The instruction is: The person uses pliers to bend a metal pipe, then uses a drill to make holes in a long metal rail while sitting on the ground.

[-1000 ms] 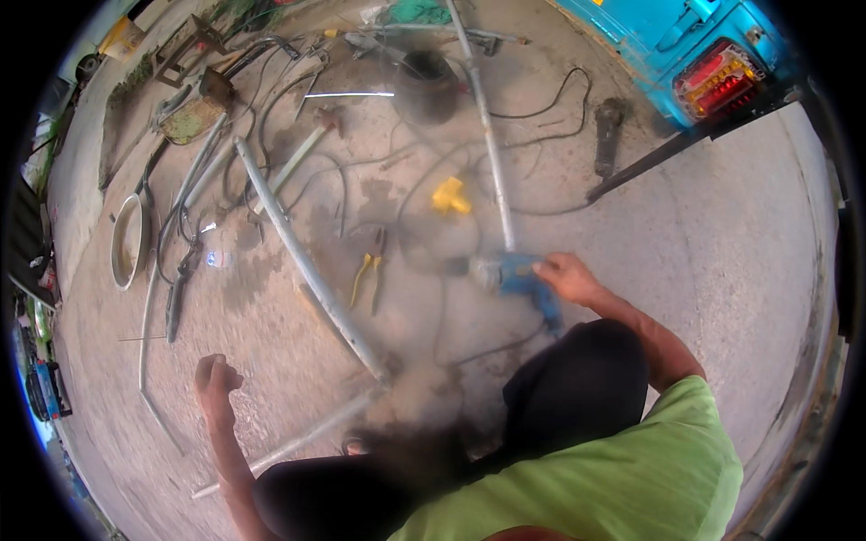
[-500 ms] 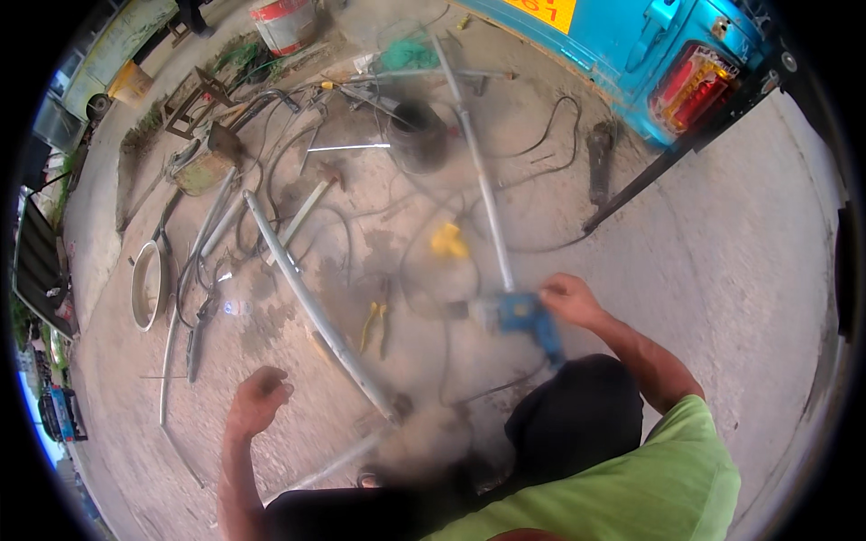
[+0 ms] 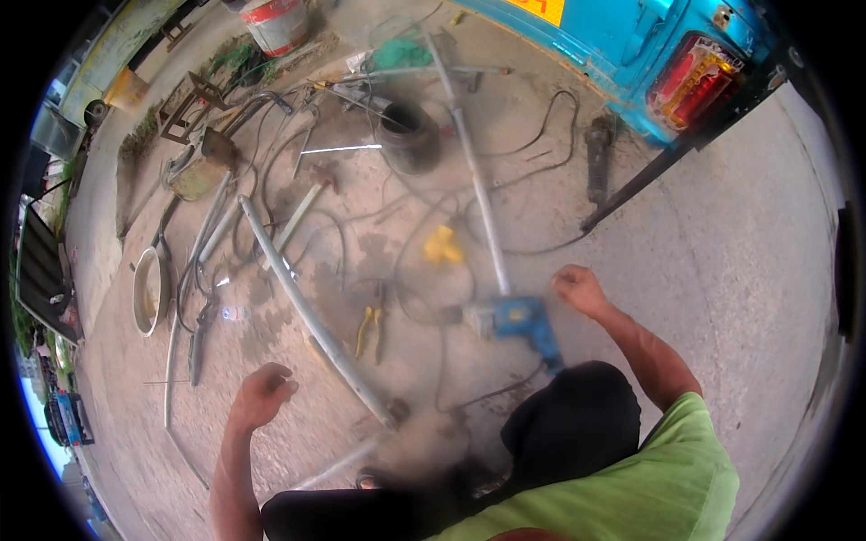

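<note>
My left hand (image 3: 263,395) hovers at the lower left, left of a grey metal pipe (image 3: 311,323). Its fingers are loosely curled, the thumb stands apart, and nothing shows in it. Just right of a blue power drill (image 3: 525,326), my right hand (image 3: 579,290) is closed with bent fingers; I see nothing in it. The drill lies in front of my knee with its chuck to the left, apart from that hand. Another long pipe (image 3: 475,171) runs from behind the drill to the back. Yellow-handled pliers (image 3: 371,332) lie between the hands.
A blurred yellow object (image 3: 444,243) lies beyond the pliers. Farther off stand a dark metal pot (image 3: 408,135) and a red-and-white bucket (image 3: 273,27). Cables and rods cover the left, near an oval basin (image 3: 150,293). A blue vehicle (image 3: 622,45) is at the back right. Haze blurs the middle.
My right hand has moved slightly right and away, off from the drill. The left hand stays nearly where it was. The view has shifted a little.
</note>
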A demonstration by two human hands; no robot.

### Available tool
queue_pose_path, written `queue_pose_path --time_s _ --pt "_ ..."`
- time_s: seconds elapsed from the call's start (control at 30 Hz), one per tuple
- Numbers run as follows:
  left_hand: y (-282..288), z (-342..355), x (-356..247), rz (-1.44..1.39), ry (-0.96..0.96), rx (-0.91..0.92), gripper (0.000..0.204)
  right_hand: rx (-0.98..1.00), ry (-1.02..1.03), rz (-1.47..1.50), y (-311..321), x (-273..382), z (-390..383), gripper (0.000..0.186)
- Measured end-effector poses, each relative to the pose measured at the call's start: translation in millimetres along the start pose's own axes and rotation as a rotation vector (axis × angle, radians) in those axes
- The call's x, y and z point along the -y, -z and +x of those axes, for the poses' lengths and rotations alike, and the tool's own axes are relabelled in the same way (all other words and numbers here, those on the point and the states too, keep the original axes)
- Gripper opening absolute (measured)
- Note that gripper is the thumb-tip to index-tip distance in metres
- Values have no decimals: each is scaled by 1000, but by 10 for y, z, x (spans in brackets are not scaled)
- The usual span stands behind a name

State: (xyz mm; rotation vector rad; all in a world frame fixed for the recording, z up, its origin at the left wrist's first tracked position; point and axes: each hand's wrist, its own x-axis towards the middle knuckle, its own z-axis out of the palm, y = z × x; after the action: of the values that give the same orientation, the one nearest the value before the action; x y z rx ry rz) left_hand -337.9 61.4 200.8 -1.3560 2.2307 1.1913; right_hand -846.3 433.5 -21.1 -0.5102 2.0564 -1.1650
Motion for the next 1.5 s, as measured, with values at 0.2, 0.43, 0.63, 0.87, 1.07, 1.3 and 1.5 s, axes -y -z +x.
queue_pose_path --time_s 0.2,0.43,0.63,0.87,1.07,1.3,1.5 --pt "-287 109 264 -147 40 37 37 0 -62 165 -23 -167 18 23" --pt "-302 1 515 -107 159 49 36 6 -126 -30 -83 89 -25 31" --pt "-291 -17 639 -203 116 2 39 11 -84 -53 -121 245 -20 36" --pt "-276 -81 597 -163 113 29 44 2 -83 3 -158 288 -41 33" --pt "-228 -122 729 -127 91 17 44 -23 53 41 -95 640 49 30" --pt "-145 -65 615 -98 100 -47 40 -102 323 88 266 1821 126 18" --pt "-638 -106 1263 -346 181 -94 36 -179 612 -467 467 2939 94 37"
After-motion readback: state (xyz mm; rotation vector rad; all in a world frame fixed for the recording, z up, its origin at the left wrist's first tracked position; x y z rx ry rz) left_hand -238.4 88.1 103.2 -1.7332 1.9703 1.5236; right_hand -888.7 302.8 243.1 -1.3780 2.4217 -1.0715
